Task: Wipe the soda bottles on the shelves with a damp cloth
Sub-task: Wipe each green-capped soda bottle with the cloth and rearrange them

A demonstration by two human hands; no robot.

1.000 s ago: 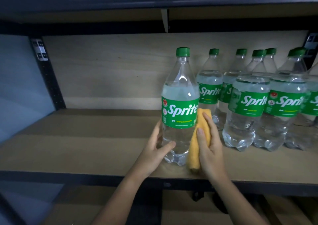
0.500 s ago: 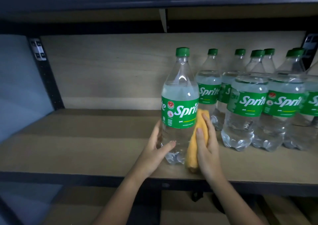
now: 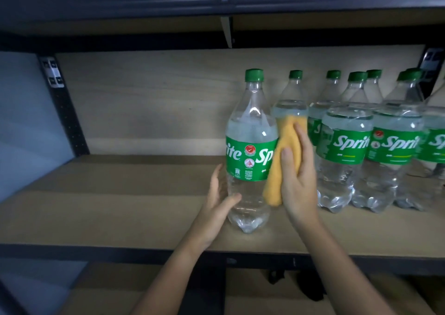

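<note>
Wooden shelving with a dark metal frame fills the view, and the pale shelf board (image 3: 120,206) runs from the left wall across to a crowd of Sprite bottles (image 3: 375,151) standing upright at the right, clear plastic with green caps and green labels, packed in at least two rows against the wooden back panel (image 3: 144,103). One Sprite bottle (image 3: 250,146) stands apart from that group, just to its left and nearer the front edge, upright on the board with its label turned so that the end and the start of the brand name both show. The left hand (image 3: 220,201) cups the lower left side of this bottle below the label, fingers held together and slightly bent along the plastic, the thumb reaching across the front of the clear lower body. The right hand (image 3: 297,182) presses a folded yellow-orange cloth (image 3: 283,160) against the right side of the same bottle at label height; its fingers lie straight and close together along the cloth and the thumb rests flat on the front of it. The cloth hangs down past the label's lower edge and reaches up beyond it. Below the board, a dark crossbar (image 3: 72,252) spans the frame, and a lower shelf is dimly visible beneath.
</note>
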